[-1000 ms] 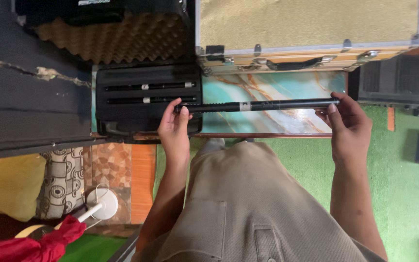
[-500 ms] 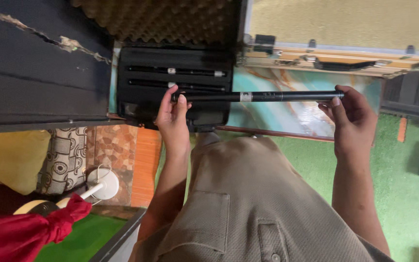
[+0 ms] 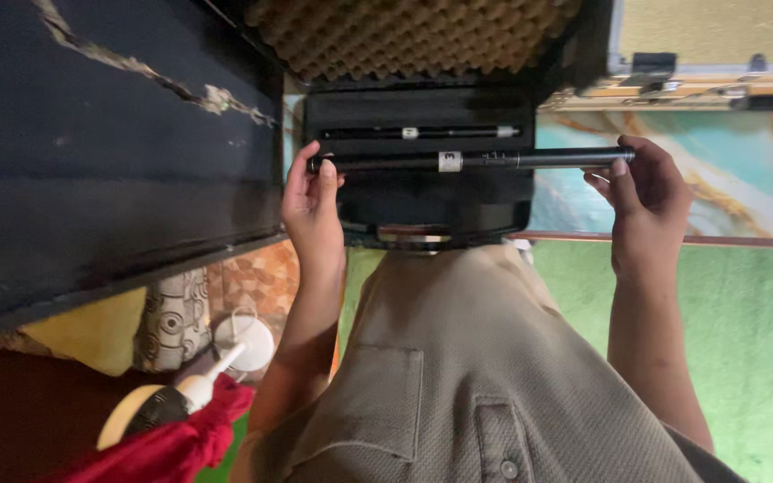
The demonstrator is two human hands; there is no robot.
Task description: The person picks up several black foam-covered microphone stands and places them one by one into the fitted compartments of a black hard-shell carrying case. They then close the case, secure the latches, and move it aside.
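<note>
I hold a long black rod (image 3: 471, 161) level in front of me, with a white label near its middle. My left hand (image 3: 310, 201) grips its left end and my right hand (image 3: 641, 192) pinches its right end. The rod hovers over an open black case (image 3: 422, 197) with a foam lining. A second black rod (image 3: 418, 132) lies in a slot of that case, just beyond the one I hold. The case's lid stands open, lined with egg-crate foam (image 3: 422, 36).
A marbled teal table top (image 3: 717, 179) carries the case. A metal-edged hard case (image 3: 717, 54) lies at the far right. A dark panel (image 3: 109, 152) fills the left. Green floor (image 3: 753, 340) is at right; a red cloth (image 3: 172, 443) and a white round object (image 3: 243, 344) lie lower left.
The rod and both hands have shifted left, so the rod now hangs over the open black case instead of over the teal table. My view has moved closer to the case.
</note>
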